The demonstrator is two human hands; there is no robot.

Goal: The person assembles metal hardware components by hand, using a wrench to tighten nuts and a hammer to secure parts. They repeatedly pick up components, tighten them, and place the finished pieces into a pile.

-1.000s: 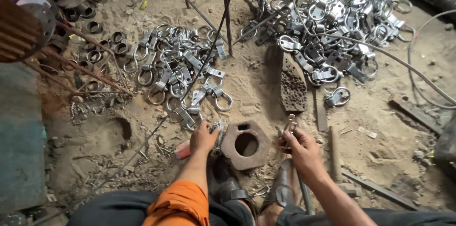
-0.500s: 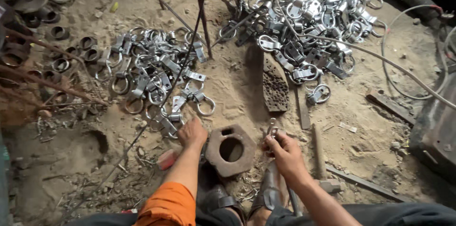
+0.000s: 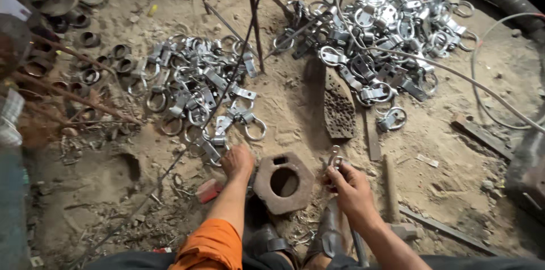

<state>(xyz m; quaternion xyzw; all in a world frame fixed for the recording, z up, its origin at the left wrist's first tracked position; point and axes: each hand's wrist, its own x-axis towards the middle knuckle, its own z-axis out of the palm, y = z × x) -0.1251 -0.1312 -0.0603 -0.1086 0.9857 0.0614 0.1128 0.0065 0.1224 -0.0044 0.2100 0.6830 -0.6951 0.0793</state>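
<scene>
A small silvery metal ring clamp (image 3: 335, 158) is pinched upright in the right hand (image 3: 351, 186), just right of the rusty hexagonal iron block (image 3: 284, 182); the left hand (image 3: 237, 160) is laid, fingers curled, among loose clamps at its left.

There is only one thing here that may be a package. A flat white thing with a bit of dark print (image 3: 12, 6) pokes in at the left edge, near the top, just above some rusty round parts. Most of it is cut off, so what it is cannot be told. No signs, labels or screens show.
</scene>
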